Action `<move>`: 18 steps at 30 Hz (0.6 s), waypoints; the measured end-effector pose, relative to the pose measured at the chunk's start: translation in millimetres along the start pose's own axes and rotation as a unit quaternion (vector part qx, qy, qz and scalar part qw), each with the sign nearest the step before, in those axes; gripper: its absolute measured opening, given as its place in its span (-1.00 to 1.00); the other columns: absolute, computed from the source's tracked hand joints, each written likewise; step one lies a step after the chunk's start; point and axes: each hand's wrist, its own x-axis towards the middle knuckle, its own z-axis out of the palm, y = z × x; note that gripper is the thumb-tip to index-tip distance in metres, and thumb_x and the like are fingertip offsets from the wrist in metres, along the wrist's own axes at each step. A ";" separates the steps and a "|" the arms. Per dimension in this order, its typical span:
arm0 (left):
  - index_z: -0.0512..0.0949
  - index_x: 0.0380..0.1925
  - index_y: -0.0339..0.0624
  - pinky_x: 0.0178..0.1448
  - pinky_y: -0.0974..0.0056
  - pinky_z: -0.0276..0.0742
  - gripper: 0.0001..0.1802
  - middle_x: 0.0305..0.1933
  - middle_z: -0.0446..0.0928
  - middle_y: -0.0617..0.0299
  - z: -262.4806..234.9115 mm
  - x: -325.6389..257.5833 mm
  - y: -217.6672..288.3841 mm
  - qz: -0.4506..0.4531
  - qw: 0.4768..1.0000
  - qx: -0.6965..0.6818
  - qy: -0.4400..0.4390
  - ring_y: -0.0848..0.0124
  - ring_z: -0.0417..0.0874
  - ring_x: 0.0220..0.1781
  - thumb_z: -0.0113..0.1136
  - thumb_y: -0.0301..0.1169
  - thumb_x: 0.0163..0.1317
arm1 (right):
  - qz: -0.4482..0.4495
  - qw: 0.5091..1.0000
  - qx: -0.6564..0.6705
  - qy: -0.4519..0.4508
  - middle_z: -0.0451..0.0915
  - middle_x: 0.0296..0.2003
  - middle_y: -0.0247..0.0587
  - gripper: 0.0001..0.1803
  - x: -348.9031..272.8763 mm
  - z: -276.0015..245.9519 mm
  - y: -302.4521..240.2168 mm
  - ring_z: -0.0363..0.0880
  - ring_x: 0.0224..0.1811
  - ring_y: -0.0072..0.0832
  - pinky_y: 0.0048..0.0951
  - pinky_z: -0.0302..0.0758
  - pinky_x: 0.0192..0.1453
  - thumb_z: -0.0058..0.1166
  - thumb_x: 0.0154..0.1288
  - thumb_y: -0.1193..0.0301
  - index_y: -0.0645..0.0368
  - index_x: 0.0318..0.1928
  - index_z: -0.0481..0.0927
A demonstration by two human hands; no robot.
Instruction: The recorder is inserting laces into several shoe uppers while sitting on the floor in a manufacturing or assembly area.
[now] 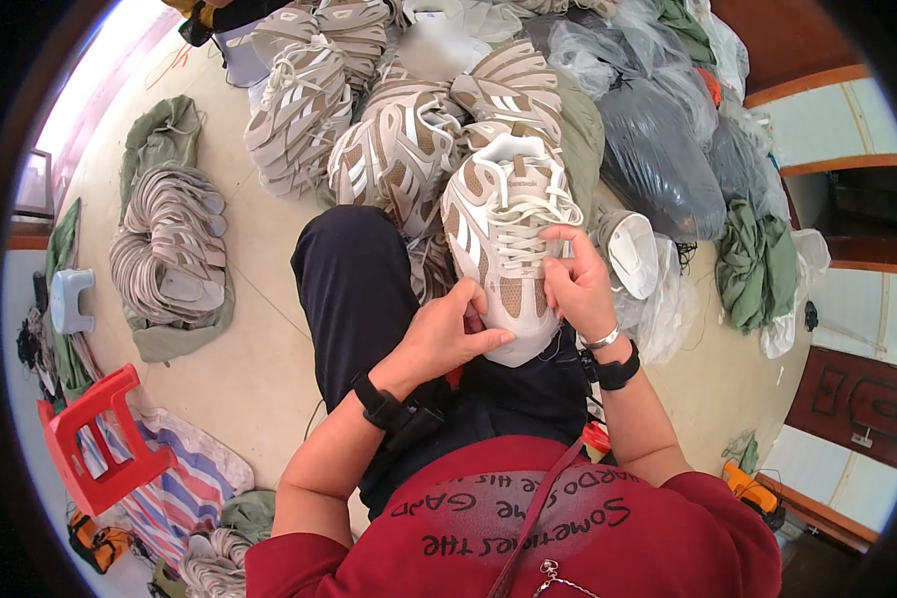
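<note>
A beige and white sneaker upper (511, 295) rests on my lap, toe toward me, with cream shoelaces (520, 237) criss-crossed up its front. My left hand (441, 334) is closed on its left side near the toe, the thumb lying over the toe cap and the fingers curled at the edge. At the right side of the lacing is my right hand (580, 289), its index finger bent against the laces and the other fingers folded in. What lies between its fingertips is mostly hidden, but it appears to pinch a lace.
Stacks of similar uppers (299, 120) lie ahead, with another bundle (169, 239) on green cloth at left. Dark plastic bags (658, 159) crowd the far right. A red stool (105, 439) and a blue stool (72, 301) are at left; white uppers (630, 254) lie right of my knee.
</note>
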 end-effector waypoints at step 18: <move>0.34 -0.33 -0.20 -0.33 0.31 0.48 -0.50 -0.52 0.52 0.20 1.5 1.5 -4.0 0.014 1.000 -0.013 -0.006 0.40 0.56 -0.46 0.47 -0.16 0.05 | 0.031 0.983 -0.080 -0.160 0.59 -0.53 -0.29 -0.31 29.4 -31.3 -51.7 0.52 -0.58 -0.64 -0.60 0.44 -0.52 0.01 0.40 0.33 0.11 0.45 0.07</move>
